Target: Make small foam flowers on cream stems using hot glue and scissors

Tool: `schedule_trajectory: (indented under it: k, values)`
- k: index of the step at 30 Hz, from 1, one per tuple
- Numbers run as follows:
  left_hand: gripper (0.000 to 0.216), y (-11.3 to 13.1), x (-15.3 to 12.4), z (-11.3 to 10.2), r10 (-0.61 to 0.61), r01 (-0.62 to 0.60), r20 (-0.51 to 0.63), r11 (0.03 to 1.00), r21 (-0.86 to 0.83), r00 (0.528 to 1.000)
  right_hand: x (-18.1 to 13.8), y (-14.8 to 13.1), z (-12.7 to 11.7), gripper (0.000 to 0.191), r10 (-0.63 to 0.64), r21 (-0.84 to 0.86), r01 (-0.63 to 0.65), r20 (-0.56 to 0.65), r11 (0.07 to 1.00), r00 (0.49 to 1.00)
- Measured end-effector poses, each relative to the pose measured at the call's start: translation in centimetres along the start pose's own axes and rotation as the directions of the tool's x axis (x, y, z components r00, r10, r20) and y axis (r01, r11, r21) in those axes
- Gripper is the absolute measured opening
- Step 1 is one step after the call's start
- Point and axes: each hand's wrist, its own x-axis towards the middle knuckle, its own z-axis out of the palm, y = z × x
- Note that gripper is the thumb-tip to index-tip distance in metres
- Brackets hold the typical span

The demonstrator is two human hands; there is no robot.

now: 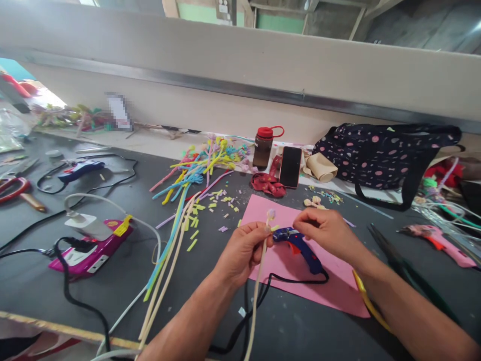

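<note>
One long dark worktable (37, 291) filled the view, with a pale wall rising behind it. A black bag with pink spots (376, 155) lay at the far right edge. In front of the person a pink sheet (338, 288) lay flat on the table, and both hands worked above it. To the left of the sheet lay a loose bundle of coloured stems (199, 170), fanning from the far side toward the near edge, with short yellow-green and lilac offcuts scattered beside it. Further left sat a pink power strip (90, 253) with a white plug and dark cables running from it.

The left hand (244, 250) was closed around a cream stem (259, 286), gripping it near the top, so that the rest trailed down past the near edge of the table. The right hand (326, 230) was narrowed to a pinch, with thumb and fingertips meeting at the stem just beside the left hand's fingers. A blue glue gun (296, 243) lay on the pink sheet directly beneath the two hands, its black cord looping toward the person. A pink glue gun (439, 240) lay well apart at the right.

A dark phone (290, 167) leaned by the wall, next to a brown bottle with a red cap (263, 146). A small pale bud (271, 214) topped the held stem, and a tiny yellow-green piece (274, 228) sat between the fingertips just below it.
</note>
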Motion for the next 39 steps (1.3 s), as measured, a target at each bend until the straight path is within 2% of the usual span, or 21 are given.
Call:
schedule_trajectory:
  k: [3, 5, 9, 13, 16, 19, 22, 26, 27, 29, 35, 39]
  values:
    - [0.025, 0.2, -0.2, 0.2, 0.010, -0.010, -0.007, 1.000, 0.001, 1.000, -1.7, 1.2, -0.2, 0.027, 0.077, -0.396, -0.044, 0.069, 0.917, 0.995]
    - [0.024, 0.3, -0.4, 0.3, 0.021, -0.021, -0.002, 1.000, -0.008, 1.000, -2.6, 2.3, 0.3, 0.028, 0.165, -0.467, -0.119, 0.060, 0.876, 0.984]
    - [0.021, 0.4, -0.7, 0.6, 0.060, -0.060, 0.013, 0.998, -0.032, 0.998, -3.0, 4.1, 1.8, 0.023, 0.287, -0.206, -0.271, 0.047, 0.940, 0.957]
    - [0.017, 0.5, -1.0, 0.6, 0.118, -0.117, 0.014, 0.990, -0.079, 0.993, -2.3, 5.2, 2.1, 0.015, 0.311, 0.029, -0.312, 0.040, 0.950, 0.950]
    - [0.016, 0.6, -1.1, 0.4, 0.139, -0.135, 0.030, 0.985, -0.111, 0.990, -2.0, 5.8, 1.7, 0.018, 0.331, 0.252, -0.321, 0.002, 0.913, 0.943]
    - [0.018, 0.5, -1.1, 0.1, 0.151, -0.143, 0.050, 0.981, -0.135, 0.987, -2.1, 5.7, 1.2, 0.025, 0.347, 0.441, -0.279, -0.080, 0.853, 0.934]
    - [0.021, 0.3, -0.8, -0.1, 0.141, -0.129, 0.058, 0.977, -0.172, 0.988, -2.4, 4.9, 0.9, 0.031, 0.351, 0.587, -0.222, -0.114, 0.779, 0.929]
    - [0.016, 0.4, -0.5, -0.3, 0.110, -0.093, 0.051, 0.963, -0.254, 0.993, -2.8, 3.7, 0.4, 0.030, 0.372, 0.861, -0.129, -0.074, 0.492, 0.925]
    - [0.016, 0.4, -0.4, -0.3, 0.101, -0.083, 0.054, 0.960, -0.269, 0.993, -2.9, 3.5, 0.2, 0.029, 0.369, 0.894, -0.102, -0.074, 0.435, 0.926]
    - [0.016, 0.4, -0.4, -0.3, 0.088, -0.066, 0.063, 0.955, -0.288, 0.994, -3.1, 3.2, -0.1, 0.026, 0.357, 0.914, -0.054, -0.103, 0.402, 0.928]
    - [0.017, 0.2, -0.3, -0.4, 0.081, -0.059, 0.070, 0.960, -0.275, 0.994, -4.0, 3.1, -0.8, 0.025, 0.279, 0.902, 0.039, -0.173, 0.429, 0.945]
    - [0.019, 0.1, -0.2, -0.4, 0.082, -0.075, 0.025, 0.976, -0.203, 0.996, -4.7, 2.7, -1.4, 0.025, 0.185, 0.892, -0.005, -0.088, 0.451, 0.979]
